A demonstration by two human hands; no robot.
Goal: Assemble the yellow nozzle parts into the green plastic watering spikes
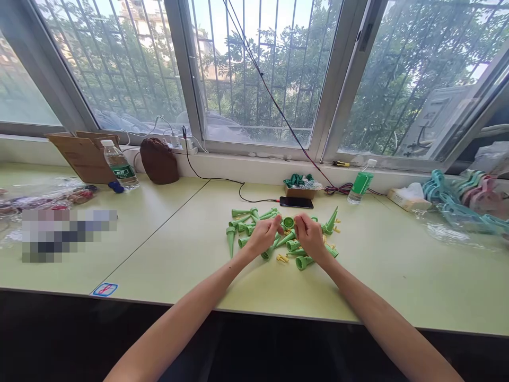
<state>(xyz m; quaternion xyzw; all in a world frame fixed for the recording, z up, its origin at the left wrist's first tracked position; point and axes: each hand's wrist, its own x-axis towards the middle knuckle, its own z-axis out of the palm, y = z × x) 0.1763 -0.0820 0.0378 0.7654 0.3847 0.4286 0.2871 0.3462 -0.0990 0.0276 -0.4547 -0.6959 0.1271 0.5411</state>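
Observation:
Both my hands are closed over a heap of green plastic cone-shaped spikes with round open ends. My left hand (264, 236) is pinched at the heap's middle, thumb toward the right. Just to its right, my right hand (310, 236) has its fingers curled and pressed together. In the narrow gap between them shows the round open end of a green spike (288, 223); I cannot tell whether either hand grips it. Small yellow plastic pieces (282, 258) lie among the spikes. One spike (230, 241) rests at the heap's left, pointing toward me.
Behind the heap lie a phone (296, 202) on a cable and a small box (300, 192) with green wrapping. A water bottle (361, 183), tissue pack (409, 198) and hangers (457, 199) stand right. Left are a cardboard box (81, 156), another bottle (121, 167) and a brown object (159, 162).

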